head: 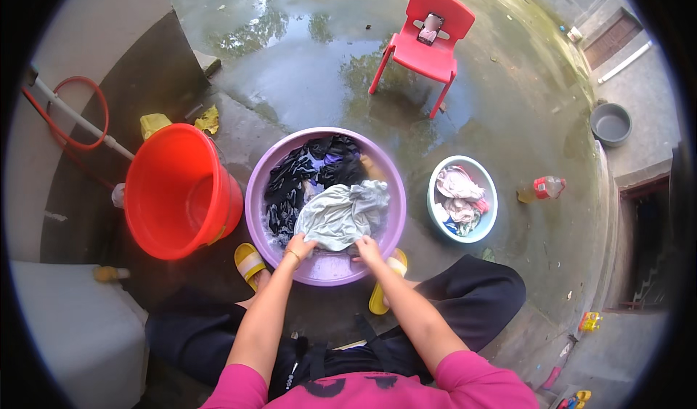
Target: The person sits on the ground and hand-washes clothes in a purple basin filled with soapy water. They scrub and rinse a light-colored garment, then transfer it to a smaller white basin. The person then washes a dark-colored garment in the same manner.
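A large purple plastic basin (400,202) stands on the wet ground between my feet. Both my hands hold a light grey-green cloth garment (337,215) by its near edge, spread over the basin. The left edge is pinched by my left hand (300,246), with a thin bracelet on the wrist. At the right edge, my right hand (367,250) grips the fabric close to the basin's near rim. Dark wet clothes (286,191) lie in sudsy water behind and left of the garment, with some purple and tan cloth among them.
A red bucket (169,191) stands left, near a hose (107,109). To the right are a pale blue basin (493,207) of clothes and a bottle (546,188). A red chair (425,55) holding a phone stands ahead; a grey basin (611,124) is far right.
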Tool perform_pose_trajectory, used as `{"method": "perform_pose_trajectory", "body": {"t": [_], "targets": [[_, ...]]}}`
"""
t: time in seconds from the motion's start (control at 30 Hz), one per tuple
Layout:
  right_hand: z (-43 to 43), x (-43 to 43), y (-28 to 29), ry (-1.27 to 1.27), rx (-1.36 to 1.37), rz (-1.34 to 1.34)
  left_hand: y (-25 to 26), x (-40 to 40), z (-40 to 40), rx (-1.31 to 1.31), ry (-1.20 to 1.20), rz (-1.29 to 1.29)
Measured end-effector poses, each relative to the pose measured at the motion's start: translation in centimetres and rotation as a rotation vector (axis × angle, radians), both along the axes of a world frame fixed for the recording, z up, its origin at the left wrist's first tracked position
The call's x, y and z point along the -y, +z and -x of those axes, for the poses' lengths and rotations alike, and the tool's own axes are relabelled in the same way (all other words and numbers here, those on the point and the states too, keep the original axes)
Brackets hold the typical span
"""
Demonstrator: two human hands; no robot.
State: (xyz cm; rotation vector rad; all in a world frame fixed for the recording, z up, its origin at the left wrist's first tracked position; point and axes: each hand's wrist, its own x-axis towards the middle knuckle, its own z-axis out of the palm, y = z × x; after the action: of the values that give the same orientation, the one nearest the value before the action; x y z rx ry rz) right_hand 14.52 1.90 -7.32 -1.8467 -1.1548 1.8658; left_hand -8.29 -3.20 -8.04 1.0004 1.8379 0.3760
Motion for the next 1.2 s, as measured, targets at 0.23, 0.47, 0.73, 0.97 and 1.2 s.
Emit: {"method": "perform_pose_trajectory", "body": {"t": [0.23,0.47,0.73,0.97,1.2], "targets": [[4.1,0.6,5.5,-0.269,-0.593,0.201,8.9,0.6,-9.9,0.336,0.180,-0.266],[5.4,1.1,12.9,0.096,0.352,-0.588,12.4,2.7,-8.2,1.283,1.257,0.146],[7.2,10.4,19.9,0.627,0.221,-1.003,5.4,1.9,-6.7,1.765,0.872,-0.138],[3.3,0.2,13.6,0.196,0.341,-0.857,10.8,0.6,-11.3,1.277,1.049,-0.478],[6.0,3.2,14.7,0.075,0.007,-1.017,9.7,-0.2,-8.8,1.430,0.962,-0.372]]}}
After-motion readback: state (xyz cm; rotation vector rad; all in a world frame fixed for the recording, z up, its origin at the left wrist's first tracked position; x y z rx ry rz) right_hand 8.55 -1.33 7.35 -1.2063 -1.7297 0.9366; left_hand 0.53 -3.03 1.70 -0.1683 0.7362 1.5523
